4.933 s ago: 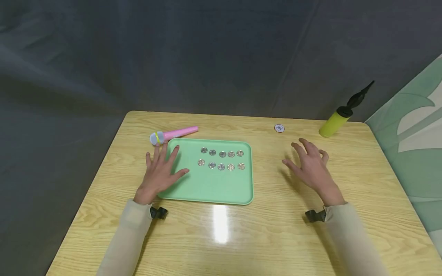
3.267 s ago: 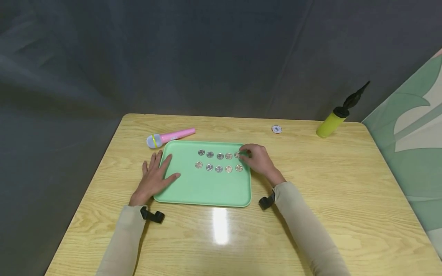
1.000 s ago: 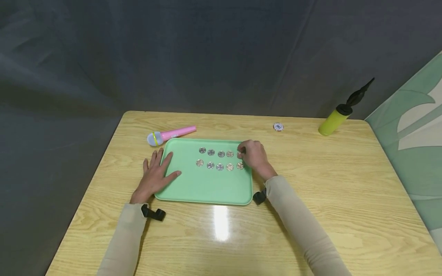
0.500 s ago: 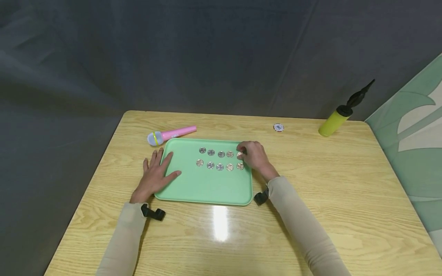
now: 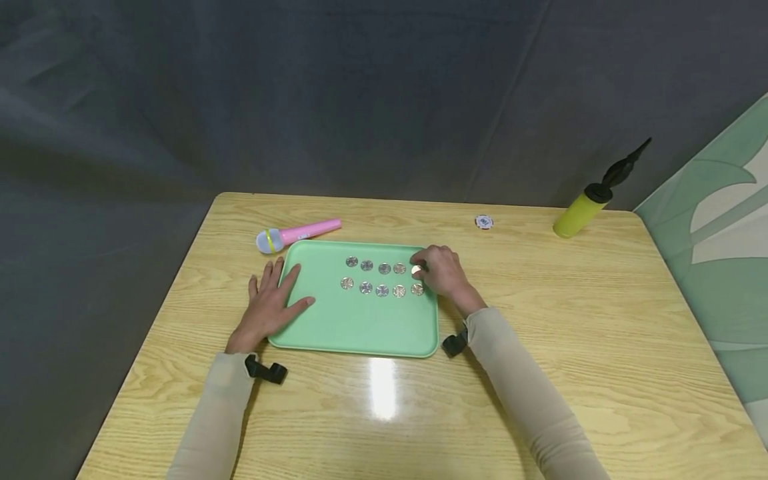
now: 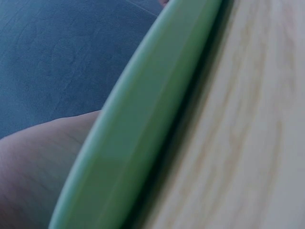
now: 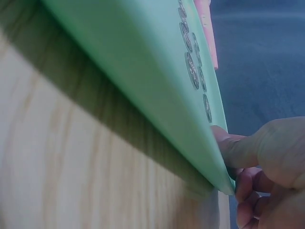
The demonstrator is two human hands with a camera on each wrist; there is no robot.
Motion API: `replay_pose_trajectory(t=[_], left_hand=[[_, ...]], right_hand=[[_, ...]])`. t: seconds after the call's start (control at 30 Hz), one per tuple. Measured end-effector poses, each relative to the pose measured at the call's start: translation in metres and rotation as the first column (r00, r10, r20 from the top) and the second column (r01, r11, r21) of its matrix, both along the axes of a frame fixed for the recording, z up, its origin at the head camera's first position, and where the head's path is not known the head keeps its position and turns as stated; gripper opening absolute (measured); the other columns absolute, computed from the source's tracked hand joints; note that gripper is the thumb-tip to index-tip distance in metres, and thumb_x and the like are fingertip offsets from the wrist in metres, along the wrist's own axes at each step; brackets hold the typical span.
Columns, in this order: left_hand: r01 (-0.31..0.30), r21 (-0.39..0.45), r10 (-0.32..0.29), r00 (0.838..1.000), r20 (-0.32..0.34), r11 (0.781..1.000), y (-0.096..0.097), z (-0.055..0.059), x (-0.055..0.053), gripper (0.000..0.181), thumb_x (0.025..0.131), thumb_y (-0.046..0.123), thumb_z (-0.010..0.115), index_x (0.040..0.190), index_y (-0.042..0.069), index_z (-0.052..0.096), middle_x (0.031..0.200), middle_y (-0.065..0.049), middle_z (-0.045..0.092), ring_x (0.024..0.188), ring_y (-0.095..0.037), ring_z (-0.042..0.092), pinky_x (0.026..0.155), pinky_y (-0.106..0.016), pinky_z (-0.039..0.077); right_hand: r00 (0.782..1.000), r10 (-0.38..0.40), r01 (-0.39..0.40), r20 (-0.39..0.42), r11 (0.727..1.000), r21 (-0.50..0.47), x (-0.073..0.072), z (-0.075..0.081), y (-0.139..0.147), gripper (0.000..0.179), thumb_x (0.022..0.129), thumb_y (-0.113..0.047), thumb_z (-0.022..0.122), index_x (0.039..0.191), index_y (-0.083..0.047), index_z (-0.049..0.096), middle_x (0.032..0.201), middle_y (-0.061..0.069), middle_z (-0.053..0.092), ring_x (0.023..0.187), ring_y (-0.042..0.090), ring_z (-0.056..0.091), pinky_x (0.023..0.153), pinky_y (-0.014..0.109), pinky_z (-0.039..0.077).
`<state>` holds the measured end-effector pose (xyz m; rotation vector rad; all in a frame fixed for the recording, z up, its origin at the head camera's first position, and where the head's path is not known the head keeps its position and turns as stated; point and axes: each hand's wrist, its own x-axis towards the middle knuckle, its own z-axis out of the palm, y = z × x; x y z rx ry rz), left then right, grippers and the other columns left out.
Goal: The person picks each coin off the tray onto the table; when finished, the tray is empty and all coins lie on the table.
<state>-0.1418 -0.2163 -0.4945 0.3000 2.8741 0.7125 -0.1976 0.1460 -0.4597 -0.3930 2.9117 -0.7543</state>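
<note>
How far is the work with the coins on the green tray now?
Ten coins lie in two rows of five on the green tray. The right hand has its fingers at the far-right coin of the back row; the left hand rests flat on the tray's left edge. The other nine coins lie untouched.

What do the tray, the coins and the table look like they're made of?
Tray: probably plastic, matte mint green, one smooth moulded piece with a rounded rim. Coins: apparently metal, silvery and shiny, catching the light; too small to tell more. Table: wood-look top with pale yellow grain, glossy enough to mirror a lamp, so possibly laminate or varnished wood.
</note>
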Motion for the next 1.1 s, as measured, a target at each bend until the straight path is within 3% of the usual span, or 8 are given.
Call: replay_pose_trajectory(t=[0.4, 0.7, 0.8, 0.93, 1.1], left_hand=[[-0.003, 0.001, 0.003, 1.000, -0.002, 1.000, -0.0006, 0.0002, -0.0003, 0.085, 0.097, 0.056, 0.054, 0.162, 0.014, 0.019, 0.169, -0.022, -0.002, 0.156, -0.046, -0.006, 0.119, -0.071, -0.008], [-0.001, 0.004, 0.001, 1.000, 0.002, 1.000, 0.0000, 0.0006, 0.0005, 0.085, 0.097, 0.056, 0.054, 0.162, 0.014, 0.018, 0.169, -0.022, -0.003, 0.156, -0.046, -0.006, 0.119, -0.070, -0.008], [0.000, 0.006, 0.000, 1.000, 0.003, 1.000, 0.0002, 0.0009, 0.0008, 0.085, 0.097, 0.056, 0.054, 0.162, 0.014, 0.018, 0.169, -0.022, -0.003, 0.156, -0.046, -0.006, 0.119, -0.070, -0.008], [0.002, 0.011, -0.002, 1.000, 0.006, 1.000, 0.0005, 0.0014, 0.0011, 0.085, 0.097, 0.055, 0.054, 0.162, 0.014, 0.018, 0.169, -0.021, -0.003, 0.156, -0.045, -0.007, 0.120, -0.069, -0.009], [0.001, 0.014, -0.001, 1.000, 0.003, 1.000, 0.0005, 0.0019, 0.0010, 0.084, 0.097, 0.055, 0.054, 0.162, 0.014, 0.018, 0.169, -0.021, -0.003, 0.156, -0.045, -0.006, 0.119, -0.070, -0.009]], right_hand=[[0.997, 0.009, -0.007, -0.078, 1.000, 0.024, 0.0005, -0.0030, -0.0005, 0.019, 0.084, -0.013, 0.079, 0.102, -0.009, 0.079, 0.102, 0.011, 0.078, 0.098, 0.030, 0.068, 0.089, 0.048, 0.051], [1.000, -0.021, 0.022, 0.020, 0.998, -0.059, 0.0022, 0.0027, 0.0026, 0.030, 0.085, -0.014, 0.078, 0.114, -0.005, 0.074, 0.117, 0.016, 0.072, 0.111, 0.035, 0.064, 0.099, 0.055, 0.044], [0.999, -0.033, 0.033, 0.009, 0.996, -0.079, 0.0029, 0.0027, 0.0026, 0.033, 0.084, -0.013, 0.080, 0.115, -0.002, 0.072, 0.115, 0.017, 0.073, 0.109, 0.033, 0.066, 0.102, 0.051, 0.048], [0.998, -0.060, 0.058, -0.015, 0.992, -0.109, 0.0039, 0.0013, 0.0015, 0.031, 0.083, -0.008, 0.080, 0.112, 0.001, 0.072, 0.108, 0.017, 0.075, 0.101, 0.030, 0.070, 0.094, 0.042, 0.056], [0.997, -0.070, 0.067, -0.039, 0.995, -0.077, 0.0043, 0.0000, -0.0004, 0.027, 0.084, -0.007, 0.078, 0.109, 0.001, 0.074, 0.105, 0.016, 0.076, 0.098, 0.028, 0.070, 0.090, 0.040, 0.058]])
